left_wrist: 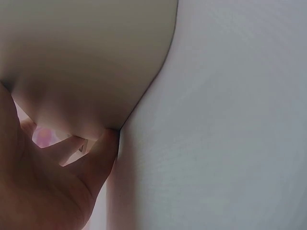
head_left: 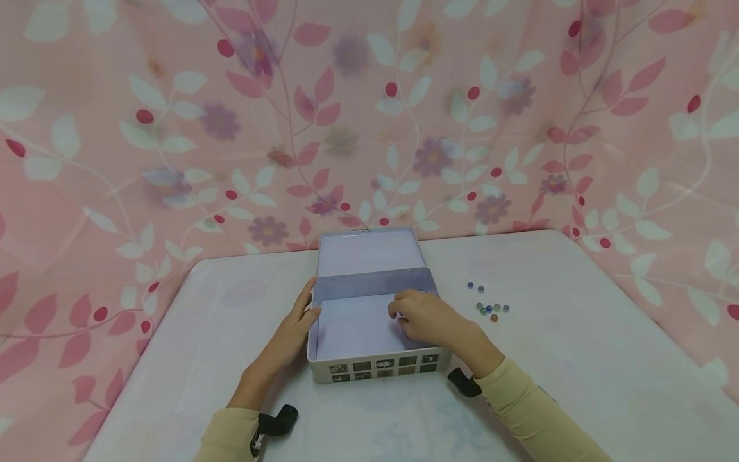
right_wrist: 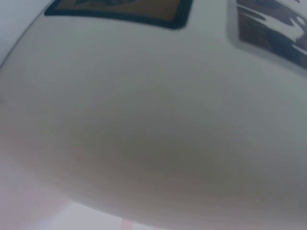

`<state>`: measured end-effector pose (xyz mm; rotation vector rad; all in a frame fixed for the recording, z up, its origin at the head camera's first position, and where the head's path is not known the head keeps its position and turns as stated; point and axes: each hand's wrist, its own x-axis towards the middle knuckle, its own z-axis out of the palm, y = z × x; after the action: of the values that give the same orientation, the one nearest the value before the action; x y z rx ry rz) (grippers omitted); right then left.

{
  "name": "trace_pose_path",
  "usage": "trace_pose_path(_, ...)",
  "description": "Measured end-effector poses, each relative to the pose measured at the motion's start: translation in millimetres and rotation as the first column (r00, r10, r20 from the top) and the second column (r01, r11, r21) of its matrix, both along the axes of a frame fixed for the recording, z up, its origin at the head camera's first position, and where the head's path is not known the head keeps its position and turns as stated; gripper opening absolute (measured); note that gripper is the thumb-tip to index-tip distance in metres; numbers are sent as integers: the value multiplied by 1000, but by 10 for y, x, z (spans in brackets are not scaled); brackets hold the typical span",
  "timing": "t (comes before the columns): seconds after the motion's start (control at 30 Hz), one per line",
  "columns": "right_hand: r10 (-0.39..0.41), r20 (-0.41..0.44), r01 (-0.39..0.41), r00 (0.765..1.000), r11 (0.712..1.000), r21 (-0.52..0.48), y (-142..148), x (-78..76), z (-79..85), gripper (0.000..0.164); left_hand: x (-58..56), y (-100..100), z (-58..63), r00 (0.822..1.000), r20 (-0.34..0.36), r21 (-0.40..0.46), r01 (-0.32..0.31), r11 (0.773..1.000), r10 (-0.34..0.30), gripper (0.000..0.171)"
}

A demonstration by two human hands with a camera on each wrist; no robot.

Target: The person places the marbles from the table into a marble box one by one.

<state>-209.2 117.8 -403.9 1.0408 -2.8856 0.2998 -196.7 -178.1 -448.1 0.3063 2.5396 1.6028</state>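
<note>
Gripping the open box by its left wall, our left hand sits opposite our right hand, which hangs over the box's right half with fingers curled — round what, if anything, we cannot tell. The marbles lie right of the box, toward the tabletop's right edge and nearer our right hand. Dark picture squares line the box's front — no writing we can read.
</note>
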Motion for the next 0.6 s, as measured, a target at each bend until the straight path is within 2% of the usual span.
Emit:
trace_pose_path(0.27,-13,56,17,998,997,-74,83,-53,61,15,16,-6,12,1000,-5,-6,-8,1000,8,58)
trace_pose_path(0.6,-74,58,81,996,986,-143,268,-98,197,14,8,-3,7,1000,-9,-4,-14,1000,14,57)
